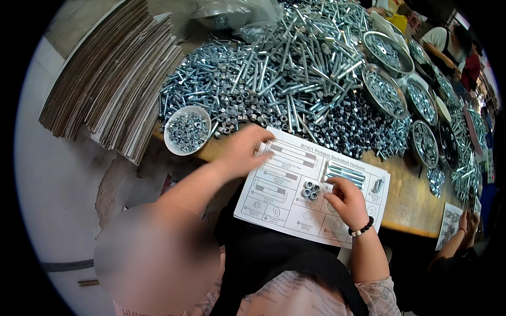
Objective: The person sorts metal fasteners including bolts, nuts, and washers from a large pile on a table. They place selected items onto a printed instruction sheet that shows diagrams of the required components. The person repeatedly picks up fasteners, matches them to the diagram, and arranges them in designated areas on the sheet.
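The nuts (310,190) lie on the paper sheet (292,204); they seem light, hard, slippery, best pinched by their sides. The right hand (349,203) curls beside them, the left hand (245,150) touches the sheet's edge; whether either grips, I cannot tell.

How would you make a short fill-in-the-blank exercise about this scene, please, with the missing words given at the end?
1. On the printed sheet, exactly ___ nuts are grouped beside the right hand.
2. The bowl to the left of this sheet is ___ in colour.
3. A beaded bracelet is worn on the person's ___ wrist.
4. The stack of flat sheets is on the person's ___ side.

Missing words: four; white; right; left.
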Motion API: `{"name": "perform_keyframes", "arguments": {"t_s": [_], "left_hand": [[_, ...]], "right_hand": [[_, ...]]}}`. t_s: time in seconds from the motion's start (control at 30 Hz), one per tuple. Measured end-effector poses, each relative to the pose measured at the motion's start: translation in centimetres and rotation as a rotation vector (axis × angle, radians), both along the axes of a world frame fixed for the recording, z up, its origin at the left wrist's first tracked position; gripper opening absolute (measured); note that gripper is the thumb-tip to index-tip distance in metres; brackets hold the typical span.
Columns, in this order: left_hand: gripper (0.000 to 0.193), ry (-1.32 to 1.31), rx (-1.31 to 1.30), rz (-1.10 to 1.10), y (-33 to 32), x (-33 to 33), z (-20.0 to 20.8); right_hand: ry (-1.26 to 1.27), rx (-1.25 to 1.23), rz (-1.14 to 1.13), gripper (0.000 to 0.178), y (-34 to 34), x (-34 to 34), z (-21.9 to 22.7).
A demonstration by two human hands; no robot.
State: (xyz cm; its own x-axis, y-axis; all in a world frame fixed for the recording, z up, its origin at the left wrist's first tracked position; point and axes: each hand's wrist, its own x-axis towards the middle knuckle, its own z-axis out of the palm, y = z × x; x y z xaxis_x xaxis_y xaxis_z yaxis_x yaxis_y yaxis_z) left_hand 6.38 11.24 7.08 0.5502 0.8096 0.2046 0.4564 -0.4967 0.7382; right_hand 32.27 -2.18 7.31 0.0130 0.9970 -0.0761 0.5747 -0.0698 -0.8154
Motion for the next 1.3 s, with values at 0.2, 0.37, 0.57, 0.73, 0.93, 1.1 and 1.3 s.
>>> {"name": "perform_keyframes", "arguments": {"t_s": [0.2,0.37,0.57,0.73,0.93,1.1,1.3], "left_hand": [[0.04,0.209,0.205,0.495,10.4,-11.4,1.5],[0.034,0.609,0.153,0.459,15.6,-15.5,1.4],[0.034,1.005,0.084,0.177,18.1,-14.6,0.8],[0.035,1.104,-0.011,0.181,18.1,-12.6,1.6],[0.028,1.343,0.01,0.057,18.6,-10.6,1.8],[0.024,1.433,0.143,0.008,18.1,-10.3,1.8],[0.024,1.333,0.172,0.009,18.0,-10.8,3.2]], "right_hand": [[0.109,0.041,0.053,0.026,-0.1,-0.4,0.3],[0.14,-0.034,0.07,0.024,-0.1,-0.9,0.2],[0.134,-0.025,0.149,0.023,0.4,-2.1,0.0],[0.117,-0.027,0.192,0.024,0.6,-2.6,-0.5],[0.083,-0.036,0.219,0.024,0.6,-3.1,0.0],[0.065,-0.039,0.223,0.024,0.2,-2.7,-0.2],[0.084,-0.036,0.222,0.024,-0.1,-2.4,-0.3]]}}
